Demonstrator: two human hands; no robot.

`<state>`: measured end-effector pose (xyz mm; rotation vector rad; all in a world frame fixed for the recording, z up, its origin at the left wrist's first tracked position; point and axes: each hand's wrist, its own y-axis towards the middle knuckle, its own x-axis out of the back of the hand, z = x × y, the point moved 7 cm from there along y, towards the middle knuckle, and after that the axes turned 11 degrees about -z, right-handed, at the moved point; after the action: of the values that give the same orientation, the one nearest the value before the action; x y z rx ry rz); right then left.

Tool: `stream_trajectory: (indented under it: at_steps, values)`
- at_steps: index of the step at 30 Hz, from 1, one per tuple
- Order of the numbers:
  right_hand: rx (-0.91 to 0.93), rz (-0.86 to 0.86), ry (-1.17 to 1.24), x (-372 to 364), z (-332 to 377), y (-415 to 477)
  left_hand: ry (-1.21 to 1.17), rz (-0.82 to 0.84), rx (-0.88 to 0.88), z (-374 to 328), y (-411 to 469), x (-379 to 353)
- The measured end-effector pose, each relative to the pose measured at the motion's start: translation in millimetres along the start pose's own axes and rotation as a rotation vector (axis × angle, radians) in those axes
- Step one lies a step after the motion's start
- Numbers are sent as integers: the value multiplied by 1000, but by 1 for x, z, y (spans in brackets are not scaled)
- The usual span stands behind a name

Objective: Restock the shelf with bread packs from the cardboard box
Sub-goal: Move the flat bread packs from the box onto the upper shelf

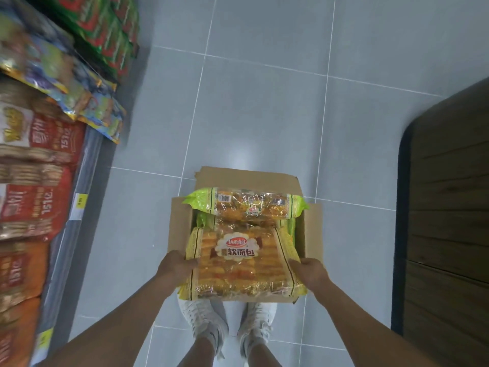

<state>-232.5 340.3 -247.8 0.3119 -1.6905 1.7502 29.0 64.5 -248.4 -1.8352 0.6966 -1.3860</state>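
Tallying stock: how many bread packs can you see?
2. The near pack is gripped at its ends by the left hand and right hand over the box; the far pack lies across its far end. Green edges below hint at more hidden.

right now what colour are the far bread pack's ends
Light green on the far bread pack, seen in the head view.

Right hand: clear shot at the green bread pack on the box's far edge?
Probably not yet: the right hand grips one end of the yellow bread pack. The green bread pack itself lies uncovered on top.
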Motion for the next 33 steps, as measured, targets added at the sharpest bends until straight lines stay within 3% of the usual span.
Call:
stream_trajectory:
  at_steps: [13,25,33]
  values:
    - [178,-70,93,103,53,-142,-179,-72,-94,-43,-131,133]
    - [516,-252,448,256,203,-321,-549,-299,-459,-170,-284,336]
    - [859,-280,525,333,296,-453,-717,-512,-646,-180,-401,478]
